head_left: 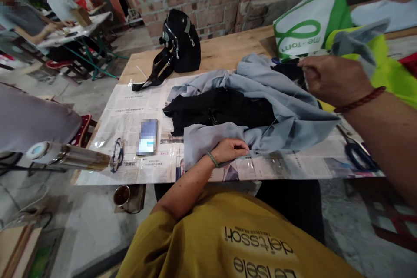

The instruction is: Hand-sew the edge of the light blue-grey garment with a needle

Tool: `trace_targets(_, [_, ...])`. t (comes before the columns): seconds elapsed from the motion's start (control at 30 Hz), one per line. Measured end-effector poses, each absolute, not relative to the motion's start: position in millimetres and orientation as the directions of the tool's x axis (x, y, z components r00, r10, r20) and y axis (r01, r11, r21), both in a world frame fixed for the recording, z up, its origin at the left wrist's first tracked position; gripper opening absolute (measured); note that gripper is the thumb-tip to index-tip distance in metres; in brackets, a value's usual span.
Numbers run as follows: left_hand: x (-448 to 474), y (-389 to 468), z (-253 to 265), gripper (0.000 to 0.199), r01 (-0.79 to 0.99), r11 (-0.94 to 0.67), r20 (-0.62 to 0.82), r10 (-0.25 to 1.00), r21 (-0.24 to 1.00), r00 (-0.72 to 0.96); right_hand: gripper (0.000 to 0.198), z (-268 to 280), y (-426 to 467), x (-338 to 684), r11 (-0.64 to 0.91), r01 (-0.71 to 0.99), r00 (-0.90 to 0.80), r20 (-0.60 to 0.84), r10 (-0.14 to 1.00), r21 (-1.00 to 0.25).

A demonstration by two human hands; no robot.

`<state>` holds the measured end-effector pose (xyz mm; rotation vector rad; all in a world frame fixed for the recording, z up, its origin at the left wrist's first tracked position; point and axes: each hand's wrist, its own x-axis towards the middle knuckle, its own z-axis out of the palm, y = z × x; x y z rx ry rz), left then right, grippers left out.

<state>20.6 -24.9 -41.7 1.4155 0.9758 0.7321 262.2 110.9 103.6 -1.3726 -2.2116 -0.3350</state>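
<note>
A grey garment lies bunched on the newspaper-covered table, with black cloth spread in its middle. At the near edge of the grey fabric my left hand is closed, its thumb and fingertips pinching the cloth. My right hand is raised above the garment's right side, with fingertips pinched together. A faint thin thread runs slantwise from near my left fingertips up toward my right hand. Whether a needle is in the right fingers is too small to tell.
Dark-handled scissors lie at the right. A phone, glasses and a steel flask are on the left. Behind stand a black bag and a green-white bag, beside yellow-green cloth. People sit at another table.
</note>
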Motion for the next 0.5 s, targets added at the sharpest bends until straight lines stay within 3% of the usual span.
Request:
trace_targets(0.1, [21, -25, -40, 0.007, 0.150, 0.053, -0.116, 0.884, 0.987, 0.453, 0.029, 106, 112, 263, 0.417, 0.909, -0.364, 0.522, 0.771, 0.017])
trace_targets(0.23, [21, -27, -37, 0.005, 0.175, 0.019, -0.097, 0.888, 0.984, 0.450, 0.025, 97, 96, 251, 0.453, 0.889, -0.332, 0.579, 0.745, -0.073])
trace_targets(0.33, [21, -27, -35, 0.007, 0.186, -0.017, -0.070, 0.888, 0.982, 0.454, 0.018, 72, 61, 231, 0.519, 0.799, -0.271, 0.588, 0.762, -0.305])
trace_targets(0.43, [20, -27, -35, 0.005, 0.211, -0.074, -0.035, 0.882, 0.975, 0.470, 0.016, 30, 21, 212, 0.469, 0.570, -0.283, 0.375, 0.883, -0.675])
trace_targets(0.5, [19, -30, -33, 0.006, 0.261, -0.166, 0.026, 0.883, 0.951, 0.469, 0.017, 1, 3, 207, 0.385, 0.480, -0.292, 0.270, 0.918, -0.788])
